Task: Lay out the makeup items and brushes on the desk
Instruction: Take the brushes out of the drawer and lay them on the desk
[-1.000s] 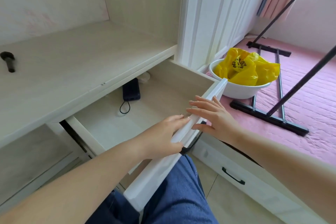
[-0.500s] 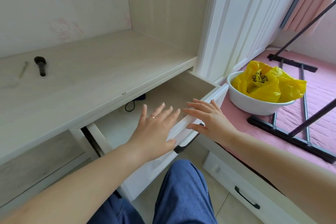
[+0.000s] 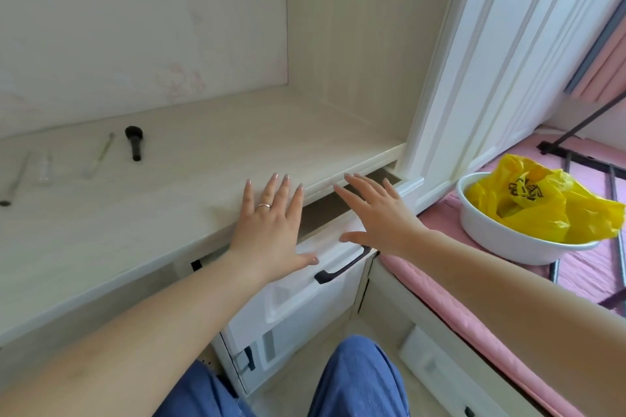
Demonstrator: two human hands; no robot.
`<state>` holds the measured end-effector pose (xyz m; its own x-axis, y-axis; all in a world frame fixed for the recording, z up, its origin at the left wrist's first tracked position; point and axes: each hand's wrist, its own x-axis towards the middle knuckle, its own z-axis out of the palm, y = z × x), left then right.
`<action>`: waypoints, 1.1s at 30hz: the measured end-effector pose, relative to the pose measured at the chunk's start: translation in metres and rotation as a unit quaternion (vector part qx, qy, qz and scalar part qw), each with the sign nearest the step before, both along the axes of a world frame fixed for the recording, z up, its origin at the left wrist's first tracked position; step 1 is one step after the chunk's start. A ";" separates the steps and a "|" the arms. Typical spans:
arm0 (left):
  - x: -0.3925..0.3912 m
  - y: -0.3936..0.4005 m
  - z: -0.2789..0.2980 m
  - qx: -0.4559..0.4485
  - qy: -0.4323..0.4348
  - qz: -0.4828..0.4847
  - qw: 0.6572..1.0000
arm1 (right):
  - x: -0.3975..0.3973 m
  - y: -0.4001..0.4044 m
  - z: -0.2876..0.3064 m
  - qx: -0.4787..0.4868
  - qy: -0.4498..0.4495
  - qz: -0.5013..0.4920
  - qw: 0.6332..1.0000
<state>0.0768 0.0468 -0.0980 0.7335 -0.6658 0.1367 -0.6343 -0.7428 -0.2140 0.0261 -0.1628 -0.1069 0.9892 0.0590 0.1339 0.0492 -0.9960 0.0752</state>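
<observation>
On the pale wooden desk (image 3: 210,145), at the left, lie a short black brush (image 3: 133,141), a thin pale brush (image 3: 100,154), a small clear tube (image 3: 45,167) and a long grey brush (image 3: 15,181) at the frame's edge. My left hand (image 3: 271,223) is spread flat, fingers over the desk's front edge, thumb on the white drawer front (image 3: 325,267). My right hand (image 3: 376,213) is spread flat against the top of the same drawer, which stands only a narrow gap out. Both hands hold nothing.
A white bowl (image 3: 501,240) with a yellow plastic bag (image 3: 542,203) sits on the pink bed mat (image 3: 457,288) to the right. A black rack (image 3: 576,159) lies behind it. A white pillar (image 3: 474,78) borders the desk. My blue-trousered legs (image 3: 355,382) are below.
The drawer has slid from wide open to nearly shut under both hands. The view has swung left and up, bringing more of the desk and its brushes into sight.
</observation>
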 end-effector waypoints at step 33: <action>0.041 0.005 -0.002 0.014 -0.010 0.020 1.000 | 0.065 0.025 -0.036 0.021 -0.226 0.016 0.974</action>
<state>0.1180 0.0518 -0.1000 0.7573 -0.6393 0.1332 -0.5995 -0.7615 -0.2463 0.0911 -0.1383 -0.1430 0.8260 0.0732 0.5588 0.0511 -0.9972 0.0551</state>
